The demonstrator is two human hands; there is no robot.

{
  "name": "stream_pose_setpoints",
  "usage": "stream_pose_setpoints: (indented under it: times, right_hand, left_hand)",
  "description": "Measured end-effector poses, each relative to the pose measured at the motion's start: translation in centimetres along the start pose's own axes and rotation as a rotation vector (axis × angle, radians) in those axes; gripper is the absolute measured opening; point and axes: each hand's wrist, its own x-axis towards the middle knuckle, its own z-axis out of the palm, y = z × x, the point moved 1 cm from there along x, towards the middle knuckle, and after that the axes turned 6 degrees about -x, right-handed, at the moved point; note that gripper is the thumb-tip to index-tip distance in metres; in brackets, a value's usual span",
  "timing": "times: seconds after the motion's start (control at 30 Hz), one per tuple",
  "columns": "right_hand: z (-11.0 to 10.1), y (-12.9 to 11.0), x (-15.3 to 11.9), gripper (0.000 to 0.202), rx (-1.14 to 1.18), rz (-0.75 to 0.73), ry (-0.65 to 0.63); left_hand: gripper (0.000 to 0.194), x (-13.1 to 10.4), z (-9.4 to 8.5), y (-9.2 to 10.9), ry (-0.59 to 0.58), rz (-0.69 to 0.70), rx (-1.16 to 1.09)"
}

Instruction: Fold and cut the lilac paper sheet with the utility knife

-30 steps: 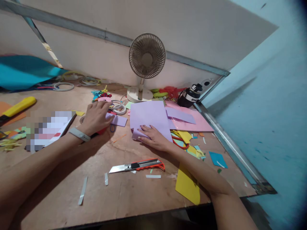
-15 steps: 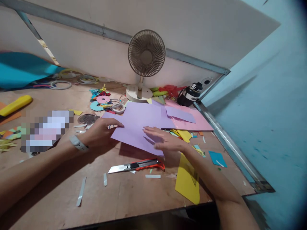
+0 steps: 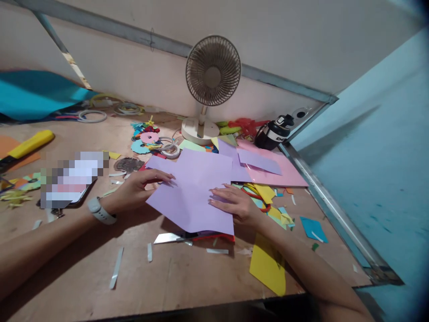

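Positioning the purple sheet [image 3: 197, 201], apparently | left hand [image 3: 137, 190] pinching its left edge | sheet between both hands, near edge overlapping the cutter [image 3: 167, 238] on the desk [image 3: 83, 277] | right hand [image 3: 241, 205] at its right edge, thumb hidden, cannot tell whether gripping | next move seems to call for an even hold, clear of the cutter

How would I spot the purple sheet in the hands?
Find the fan at the back of the table. Nearer, the purple sheet is between the left hand and right hand. Unlike the other purple pieces, it partly hides the cutter.
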Motion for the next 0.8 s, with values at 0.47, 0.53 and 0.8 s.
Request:
stream_pose_setpoints:
  times: [0.47,0.53,0.8]
  right_hand:
    - [-0.2,0.0,-0.5,0.039,0.002,0.095,-0.010]
    - [0.4,0.6,-0.7,0.039,0.021,0.143,-0.027]
    - [1.3,1.2,-1.0,0.041,-0.001,0.316,0.039]
  left_hand:
    - [0.028,-4.1,-1.7,4.5,-0.286,0.544,0.514]
    - [0.032,-4.4,-0.9,4.2,-0.308,0.531,0.503]
    - [0.044,-6.6,0.9,5.1,-0.254,0.594,0.636]
